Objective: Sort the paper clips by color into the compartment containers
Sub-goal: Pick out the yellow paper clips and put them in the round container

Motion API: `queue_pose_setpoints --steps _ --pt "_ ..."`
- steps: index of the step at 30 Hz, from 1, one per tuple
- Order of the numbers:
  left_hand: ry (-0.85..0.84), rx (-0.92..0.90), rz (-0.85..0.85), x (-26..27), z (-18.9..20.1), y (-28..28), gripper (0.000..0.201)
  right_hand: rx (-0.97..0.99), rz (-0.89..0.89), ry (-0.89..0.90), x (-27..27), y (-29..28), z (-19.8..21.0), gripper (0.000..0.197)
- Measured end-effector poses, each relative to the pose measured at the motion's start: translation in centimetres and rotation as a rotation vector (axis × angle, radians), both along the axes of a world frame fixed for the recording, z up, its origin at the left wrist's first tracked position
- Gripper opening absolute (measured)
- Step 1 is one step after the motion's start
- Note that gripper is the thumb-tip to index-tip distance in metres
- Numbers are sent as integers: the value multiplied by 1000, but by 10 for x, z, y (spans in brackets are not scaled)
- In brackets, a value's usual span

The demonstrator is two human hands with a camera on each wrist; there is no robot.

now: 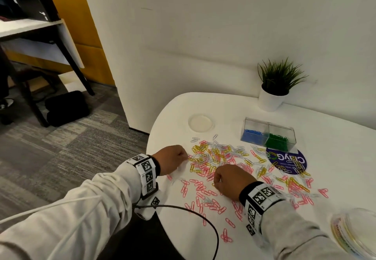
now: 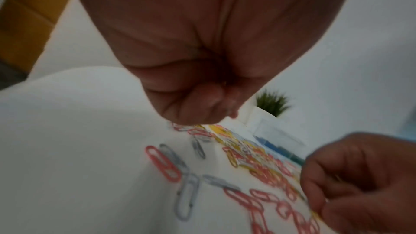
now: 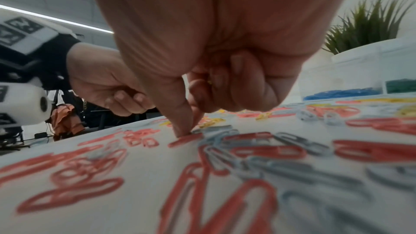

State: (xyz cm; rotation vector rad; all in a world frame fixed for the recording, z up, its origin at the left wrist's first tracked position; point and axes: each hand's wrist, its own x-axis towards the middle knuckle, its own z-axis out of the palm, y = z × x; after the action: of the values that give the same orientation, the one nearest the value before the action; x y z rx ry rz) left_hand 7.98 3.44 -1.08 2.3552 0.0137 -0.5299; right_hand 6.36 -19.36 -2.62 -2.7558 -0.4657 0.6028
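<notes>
Pink, yellow and white paper clips (image 1: 219,156) lie scattered over the white table (image 1: 335,158). A clear two-compartment container (image 1: 268,135) holds blue clips (image 1: 253,134) on the left and green clips (image 1: 277,140) on the right. My left hand (image 1: 173,159) is curled into a fist at the pile's left edge, with a speck of yellow inside it (image 2: 225,82). My right hand (image 1: 227,180) hovers over the pink clips. Its thumb and forefinger (image 3: 190,129) pinch down beside a pink clip (image 3: 184,139). A yellow clip (image 3: 209,82) shows inside its curled fingers.
A potted plant (image 1: 274,88) stands at the back against the wall. A round white dish (image 1: 200,122) lies left of the container and a blue round sticker (image 1: 286,161) in front of it. A clear round tub (image 1: 354,231) sits at the near right. A black cable (image 1: 203,219) crosses the table's near edge.
</notes>
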Motion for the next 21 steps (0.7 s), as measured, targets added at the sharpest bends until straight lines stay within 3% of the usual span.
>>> queue_pose_setpoints --steps 5,14,16,21 --pt "-169 449 -234 -8 -3 -18 36 -70 -10 27 2 8 -1 18" --pt "-195 520 -252 -12 -13 -21 14 -86 29 -7 -3 7 5 18" --pt "-161 526 -259 -11 -12 -18 14 101 -86 11 -3 -1 10 13" --pt "-180 633 -220 2 25 13 32 843 -566 181 8 -37 20 23"
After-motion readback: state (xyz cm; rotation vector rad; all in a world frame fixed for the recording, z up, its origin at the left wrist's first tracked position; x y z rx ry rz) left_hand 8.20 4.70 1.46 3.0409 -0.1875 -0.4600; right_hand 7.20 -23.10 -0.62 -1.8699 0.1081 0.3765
